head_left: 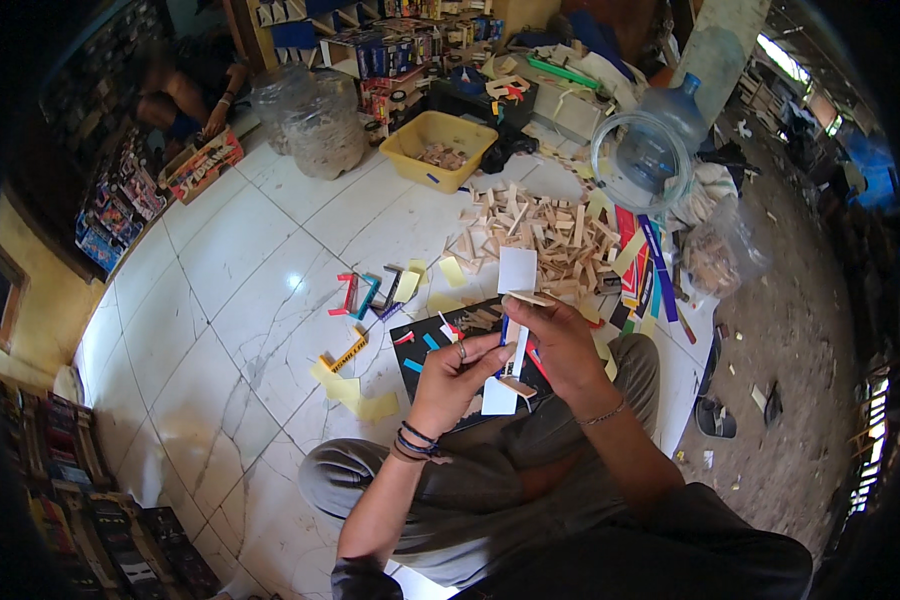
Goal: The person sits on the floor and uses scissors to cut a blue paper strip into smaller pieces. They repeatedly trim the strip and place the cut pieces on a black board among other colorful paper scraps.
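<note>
Both my hands are closed on a white card strip (517, 270) with wider ends, held upright above my lap. My left hand (455, 378) pinches its left side, where a thin blue edge shows. On the other side my right hand (567, 350) grips the upper part, with a small flat wood piece (532, 298) at its thumb. Another wood piece (516, 386) sits across the strip's lower end. Beneath them lies a black board (408, 366) scattered with small coloured strips. Left of it are a yellow printed bracket-shaped piece (347, 352) and several red, teal and dark ones (347, 295).
A pile of wood pieces (540, 228) lies ahead, beside long coloured card strips (660, 262). Behind stand a yellow tub (432, 176), a clear plastic bag (320, 125) and a blue water jug (670, 115). Another person (185, 90) sits far left. Sandals (715, 418) lie right.
</note>
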`<state>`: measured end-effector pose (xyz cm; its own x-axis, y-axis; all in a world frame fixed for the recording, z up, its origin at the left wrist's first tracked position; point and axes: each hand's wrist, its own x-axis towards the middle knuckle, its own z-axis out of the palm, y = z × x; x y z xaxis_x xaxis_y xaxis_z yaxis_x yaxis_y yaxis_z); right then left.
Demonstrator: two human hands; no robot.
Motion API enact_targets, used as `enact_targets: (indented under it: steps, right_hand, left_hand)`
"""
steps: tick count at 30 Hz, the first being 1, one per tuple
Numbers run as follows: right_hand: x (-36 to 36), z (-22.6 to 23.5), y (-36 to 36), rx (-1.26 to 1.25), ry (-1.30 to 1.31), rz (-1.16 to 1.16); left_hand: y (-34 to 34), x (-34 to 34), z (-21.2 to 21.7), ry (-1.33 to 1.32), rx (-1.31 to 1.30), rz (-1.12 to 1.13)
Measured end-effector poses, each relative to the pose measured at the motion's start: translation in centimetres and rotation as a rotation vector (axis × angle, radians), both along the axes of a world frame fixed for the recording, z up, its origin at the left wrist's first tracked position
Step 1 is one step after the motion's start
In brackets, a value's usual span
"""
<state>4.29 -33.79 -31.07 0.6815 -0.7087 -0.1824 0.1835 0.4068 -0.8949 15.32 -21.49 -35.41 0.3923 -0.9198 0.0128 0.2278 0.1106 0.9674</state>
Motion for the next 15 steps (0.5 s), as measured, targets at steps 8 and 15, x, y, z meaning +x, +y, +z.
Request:
enact_targets:
  steps: [8,15]
  right_hand:
    - [0.4,-0.2,0.5,-0.081,-0.002,-0.062]
    - [0.3,-0.2,-0.2,-0.065,0.032,-0.074]
  left_hand:
    - [-0.1,-0.3,-0.3,-0.077,0.012,0.038]
    - [-0.1,0.3,-0.1,0.078,-0.025,-0.100]
